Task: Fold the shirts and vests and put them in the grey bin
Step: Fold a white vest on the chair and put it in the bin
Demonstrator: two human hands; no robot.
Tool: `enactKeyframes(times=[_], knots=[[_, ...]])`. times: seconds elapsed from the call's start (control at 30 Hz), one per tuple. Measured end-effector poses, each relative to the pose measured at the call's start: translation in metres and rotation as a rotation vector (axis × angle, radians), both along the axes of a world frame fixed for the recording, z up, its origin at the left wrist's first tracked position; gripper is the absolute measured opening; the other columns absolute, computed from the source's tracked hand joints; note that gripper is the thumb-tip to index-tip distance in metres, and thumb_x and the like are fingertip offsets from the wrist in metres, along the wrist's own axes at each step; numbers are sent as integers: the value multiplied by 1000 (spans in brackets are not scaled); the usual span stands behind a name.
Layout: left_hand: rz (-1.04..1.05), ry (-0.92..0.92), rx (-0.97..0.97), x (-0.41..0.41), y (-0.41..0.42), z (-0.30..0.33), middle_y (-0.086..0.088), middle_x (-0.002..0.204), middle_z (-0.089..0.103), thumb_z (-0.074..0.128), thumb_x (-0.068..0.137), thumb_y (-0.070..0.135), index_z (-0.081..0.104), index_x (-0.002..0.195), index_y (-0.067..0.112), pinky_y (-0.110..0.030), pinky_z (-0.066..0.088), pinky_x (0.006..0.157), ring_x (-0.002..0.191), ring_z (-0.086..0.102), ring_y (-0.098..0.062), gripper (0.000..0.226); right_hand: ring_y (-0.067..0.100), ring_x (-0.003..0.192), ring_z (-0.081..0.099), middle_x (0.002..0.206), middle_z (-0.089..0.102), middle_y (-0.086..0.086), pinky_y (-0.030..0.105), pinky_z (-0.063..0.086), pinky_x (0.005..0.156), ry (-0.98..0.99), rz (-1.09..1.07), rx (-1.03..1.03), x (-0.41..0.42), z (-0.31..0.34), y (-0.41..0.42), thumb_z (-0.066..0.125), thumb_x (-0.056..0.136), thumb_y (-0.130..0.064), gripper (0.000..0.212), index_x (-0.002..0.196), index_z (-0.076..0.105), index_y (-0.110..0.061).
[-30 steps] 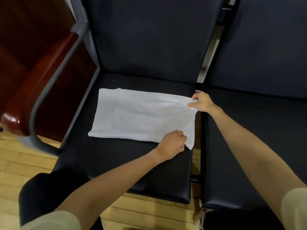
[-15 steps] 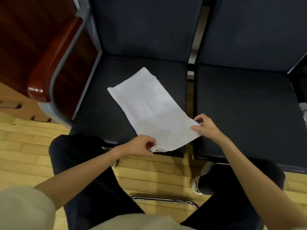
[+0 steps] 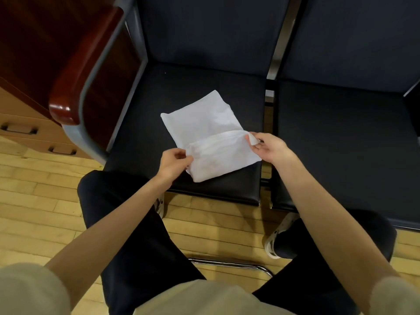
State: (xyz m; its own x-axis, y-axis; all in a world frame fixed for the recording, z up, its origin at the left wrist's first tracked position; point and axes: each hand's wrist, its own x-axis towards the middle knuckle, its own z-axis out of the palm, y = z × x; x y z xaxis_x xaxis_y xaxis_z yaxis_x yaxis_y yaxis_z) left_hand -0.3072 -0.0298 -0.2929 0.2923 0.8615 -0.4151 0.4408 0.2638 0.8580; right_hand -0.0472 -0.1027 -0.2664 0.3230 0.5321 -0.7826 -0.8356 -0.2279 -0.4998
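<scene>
The white garment [image 3: 204, 123], already folded down to a narrow strip, lies slantwise on the black seat [image 3: 141, 123] of the nearer chair, and the person is midway through doubling it over. The left hand [image 3: 173, 161] pinches the near-left corner of the raised flap; the right hand [image 3: 270, 147] pinches the opposite corner between thumb and fingertips. So each grip is narrow and holds cloth, not wide. The near end is lifted off the seat and curled toward the far end, which rests flat on the cushion. I can't tell from here whether it is a shirt or a vest, since no sleeve or collar shows.

I judge this to be the last fold or close to it: the piece is compact, and one more lay-over would make a small packet. The next move, as I see it, calls for carrying both pinched corners forward together, level with one another, and setting them down on the far edge so the sides line up, then pressing the crease flat. The cloth is thin and limp, so a lopsided pull would skew it.

The grey bin is nowhere in view, so the packet has yet to be carried off. A second dark seat [image 3: 341, 137] stands just beside this one, to the right.
</scene>
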Motion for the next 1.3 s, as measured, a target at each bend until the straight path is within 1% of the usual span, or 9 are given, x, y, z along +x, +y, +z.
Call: enactKeyframes(times=[0.17,0.33,0.43,0.53,0.7,0.87,1.03,1.17,1.3], knots=[[68,214,57,7,16,-20,4,73,61,67,86,10,64,75,12,-24,46,65,71,58,-10,11,33,93,65,118,56,25,32,59,53,-108,71,-86,-10,-19,41,56,87,15,36,122,51,8],[19,379,145,3,17,-29,0,91,63,71,84,17,59,102,11,-24,45,67,83,60,-15,22,31,98,66,120,60,23,34,56,83,-300,225,-91,-13,-22,41,62,89,-1,53,138,40,1],[-82,386,550,-1,13,-20,3,96,58,70,86,20,60,106,14,-23,45,70,84,56,-12,23,20,98,61,111,58,7,29,53,84,-662,520,-102,-14,-18,25,67,88,-12,71,147,27,-12],[-500,271,838,-7,5,-12,2,103,65,66,89,32,67,104,14,-25,48,80,94,58,-12,23,19,122,48,134,48,4,25,43,93,-1110,984,-58,-10,-21,1,70,84,-12,75,147,29,-18],[-884,475,834,-10,-10,-23,-6,123,63,70,85,26,61,124,7,-40,52,93,114,58,-24,44,18,145,22,158,24,2,25,26,115,-1297,1475,75,-4,-39,-29,60,85,-2,76,152,27,-15],[-827,580,768,3,-11,-22,-7,97,64,59,84,11,62,99,6,-41,53,72,91,61,-26,16,22,143,26,156,27,3,39,30,113,-1645,1493,-11,-6,-51,-27,58,83,-7,69,148,36,-13],[-609,431,538,11,2,-2,0,76,64,68,80,17,65,81,10,-28,46,62,71,60,-18,8,24,119,47,130,52,4,32,30,101,-2045,1462,-76,-11,-55,-19,57,84,-9,36,120,57,-9],[-629,359,450,-3,5,8,1,77,67,73,75,19,70,81,11,-32,54,68,73,63,-14,11,21,87,58,90,62,2,29,39,92,-2005,1438,-53,-10,-42,-19,57,79,-17,11,85,63,-10],[-565,221,344,-26,2,21,1,78,67,73,77,13,70,83,9,-24,49,65,71,62,-8,8,14,66,60,74,64,1,34,53,65,-1541,1285,94,-9,-17,-36,67,77,-15,5,76,64,-11]])
